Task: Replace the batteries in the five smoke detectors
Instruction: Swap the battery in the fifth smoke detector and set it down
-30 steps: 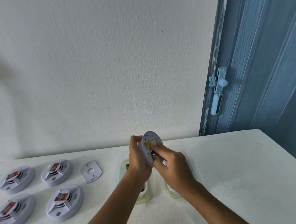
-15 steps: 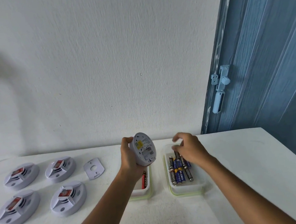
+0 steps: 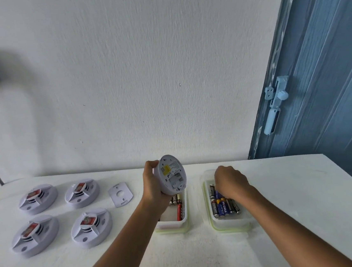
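Observation:
My left hand (image 3: 153, 186) grips a white smoke detector (image 3: 172, 174) upright above the table, its back with a yellow label and open battery bay facing me. My right hand (image 3: 230, 181) reaches down into the right container (image 3: 229, 223), fingers curled over the blue and black batteries (image 3: 221, 204); whether it holds one is hidden. The left container (image 3: 173, 225) holds a few batteries (image 3: 177, 206), one red. Several other smoke detectors (image 3: 38, 198) lie face up at the left of the table.
A loose white back cover plate (image 3: 120, 193) lies between the detectors and the containers. The white table (image 3: 295, 197) meets a white wall behind. A blue door with a pale bolt latch (image 3: 275, 104) stands at the right.
My right hand left the detector's back, moved right and dropped into the right battery container. The left hand keeps hold of the detector, now tilted more towards me.

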A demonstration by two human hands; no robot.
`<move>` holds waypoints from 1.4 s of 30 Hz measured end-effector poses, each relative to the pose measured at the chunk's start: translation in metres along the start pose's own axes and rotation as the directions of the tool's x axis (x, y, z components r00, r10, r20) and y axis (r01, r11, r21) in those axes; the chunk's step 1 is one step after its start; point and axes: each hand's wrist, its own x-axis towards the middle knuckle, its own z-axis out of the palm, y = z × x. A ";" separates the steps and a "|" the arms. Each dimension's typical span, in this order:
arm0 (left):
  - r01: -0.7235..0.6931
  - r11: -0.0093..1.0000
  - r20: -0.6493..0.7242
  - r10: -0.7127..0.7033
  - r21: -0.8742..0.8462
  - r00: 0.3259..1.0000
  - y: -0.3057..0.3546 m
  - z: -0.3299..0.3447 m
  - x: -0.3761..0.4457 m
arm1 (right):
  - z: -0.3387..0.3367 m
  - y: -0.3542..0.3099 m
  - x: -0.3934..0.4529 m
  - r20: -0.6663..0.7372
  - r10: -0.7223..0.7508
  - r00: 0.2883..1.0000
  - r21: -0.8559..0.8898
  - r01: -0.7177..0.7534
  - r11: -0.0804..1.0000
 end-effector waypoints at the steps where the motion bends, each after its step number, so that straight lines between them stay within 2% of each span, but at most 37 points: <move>1: -0.008 1.000 0.003 0.008 -0.011 1.000 0.004 -0.003 -0.001 | 0.000 -0.005 0.001 -0.063 -0.053 0.997 0.083 0.058 0.995; 4: -0.046 0.999 -0.007 0.046 -0.010 0.999 0.017 -0.014 -0.002 | 0.003 -0.032 -0.001 -0.145 -0.281 0.949 0.320 0.313 0.894; 5: -0.054 0.999 -0.016 0.054 -0.006 0.998 0.021 -0.018 -0.002 | 0.006 -0.042 -0.002 -0.139 -0.361 0.922 0.317 0.387 0.866; 7: -0.057 0.998 -0.042 0.057 -0.017 0.998 0.028 -0.028 -0.002 | 0.017 -0.063 0.000 -0.082 -0.462 0.883 0.204 0.468 0.860; 9: -0.058 0.998 -0.063 0.056 -0.024 0.996 0.035 -0.037 -0.003 | 0.031 -0.080 0.006 0.022 -0.479 0.878 -0.030 0.479 0.877; 12: -0.067 0.997 -0.092 0.064 -0.031 0.994 0.041 -0.049 -0.002 | 0.044 -0.096 0.014 0.123 -0.447 0.886 -0.320 0.461 0.827; 16: -0.073 0.997 -0.104 0.070 -0.034 0.992 0.046 -0.058 -0.002 | 0.048 -0.107 0.016 0.137 -0.451 0.882 -0.419 0.464 0.781; 22: -0.074 0.996 -0.112 0.068 -0.047 0.991 0.048 -0.067 -0.001 | 0.055 -0.109 0.019 0.140 -0.449 0.883 -0.398 0.465 0.791; 25: -0.058 0.997 -0.100 0.053 -0.048 0.994 0.048 -0.068 0.001 | 0.055 -0.108 0.022 0.142 -0.432 0.891 -0.285 0.455 0.844; 26: -0.055 0.997 -0.096 0.050 -0.049 0.994 0.048 -0.068 0.001 | 0.054 -0.108 0.021 0.108 -0.420 0.901 -0.181 0.433 0.883; 28: -0.055 0.997 -0.085 0.051 -0.055 0.995 0.049 -0.068 0.001 | 0.048 -0.109 0.018 -0.006 -0.358 0.934 0.186 0.353 0.917; 30: -0.061 0.996 -0.078 0.056 -0.061 0.995 0.050 -0.068 0.002 | 0.036 -0.111 0.012 -0.127 -0.246 0.961 0.560 0.274 0.782; 32: -0.059 0.996 -0.065 0.055 -0.068 0.996 0.051 -0.066 0.001 | 0.023 -0.113 0.008 -0.110 -0.171 0.979 0.831 0.185 0.524; 33: -0.054 0.996 -0.052 0.051 -0.072 0.997 0.051 -0.065 0.000 | 0.018 -0.116 0.006 -0.064 -0.188 0.980 0.920 0.131 0.370; 34: -0.046 0.996 -0.034 0.043 -0.073 0.998 0.051 -0.062 -0.001 | 0.015 -0.118 0.004 -0.025 -0.225 0.974 0.970 0.078 0.231; 35: -0.035 0.997 -0.017 0.034 -0.073 0.999 0.051 -0.060 -0.003 | 0.014 -0.121 0.002 -0.008 -0.257 0.966 0.988 0.046 0.146; 36: -0.027 0.997 -0.007 0.027 -0.074 1.000 0.051 -0.058 -0.004 | 0.014 -0.122 0.001 -0.014 -0.267 0.964 0.990 0.050 0.128; 39: -0.017 0.994 -0.009 0.016 -0.110 1.000 0.050 -0.058 -0.005 | 0.019 -0.123 0.002 -0.083 -0.239 0.967 0.965 0.137 0.223; 42: -0.006 0.989 -0.006 0.006 -0.149 1.000 0.049 -0.059 -0.005 | 0.024 -0.121 0.006 -0.140 -0.190 0.972 0.948 0.187 0.258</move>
